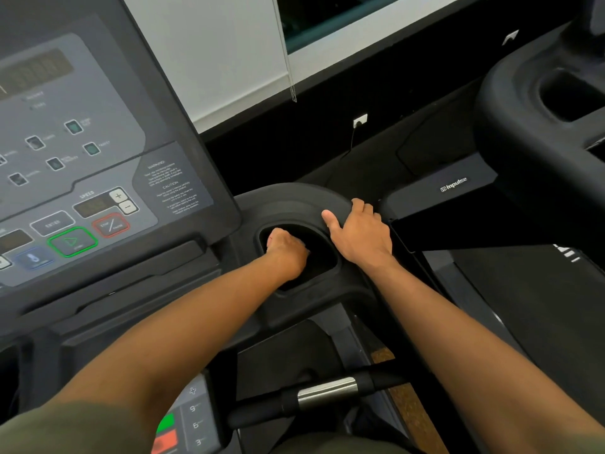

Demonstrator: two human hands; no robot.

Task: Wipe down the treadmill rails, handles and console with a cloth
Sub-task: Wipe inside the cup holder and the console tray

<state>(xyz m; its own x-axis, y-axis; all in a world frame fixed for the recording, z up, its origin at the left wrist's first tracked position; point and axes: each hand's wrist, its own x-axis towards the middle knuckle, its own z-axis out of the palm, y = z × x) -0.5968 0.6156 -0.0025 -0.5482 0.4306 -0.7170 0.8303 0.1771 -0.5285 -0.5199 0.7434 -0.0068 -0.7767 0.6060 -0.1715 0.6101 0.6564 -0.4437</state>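
The treadmill console (82, 142) with its button panel fills the left of the view. To its right is a black cup holder (294, 204) moulded into the console tray. My left hand (288, 253) is down inside this recess as a fist; a small pinkish-red scrap, which looks like the cloth (270, 239), shows at its fingertips, and the rest of it is hidden. My right hand (360, 237) grips the holder's right rim, thumb on top and fingers curled over the outer edge.
A black handle with a metal pulse sensor (327, 391) runs below my arms. A small keypad (193, 417) sits at the bottom centre. A second treadmill (540, 126) stands on the right, its belt (523, 306) beside my right forearm. A white wall (229, 60) is behind.
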